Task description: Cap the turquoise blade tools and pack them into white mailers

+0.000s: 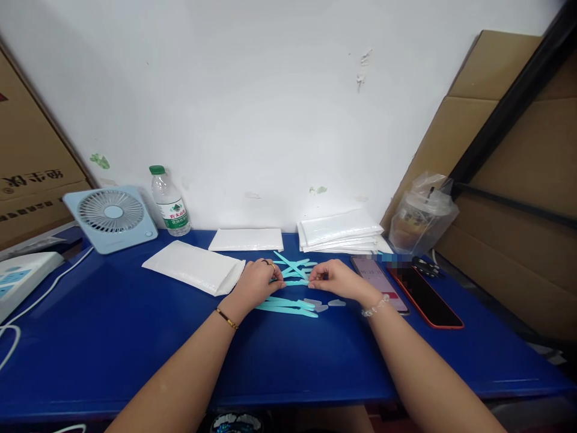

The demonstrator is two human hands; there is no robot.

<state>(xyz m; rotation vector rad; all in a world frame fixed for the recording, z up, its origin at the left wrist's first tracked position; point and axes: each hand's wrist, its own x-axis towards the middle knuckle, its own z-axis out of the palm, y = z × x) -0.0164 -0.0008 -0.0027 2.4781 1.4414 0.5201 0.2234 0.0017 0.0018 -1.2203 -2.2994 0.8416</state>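
Observation:
Between my two hands lies a turquoise eyebrow razor (pixel 295 282), held level just above the blue table (pixel 180 355). My left hand (pixel 256 279) pinches its handle end. At the other end, the fingers of my right hand (pixel 331 278) are closed on the tip; whether a clear cap is between them I cannot make out. Behind my hands is a crossed pile of turquoise razors (pixel 292 263). More razors (pixel 288 307) lie side by side nearer to me, and several small clear caps (pixel 336 303) rest beside their tips.
An open white padded envelope (pixel 192 264) lies left of my hands. Another envelope (pixel 246 239) and an envelope stack (pixel 338 231) are by the wall. Two phones (pixel 381 282) and a bagged drink cup (pixel 421 216) stand right; a fan (pixel 112 216) and bottle (pixel 171 204) left.

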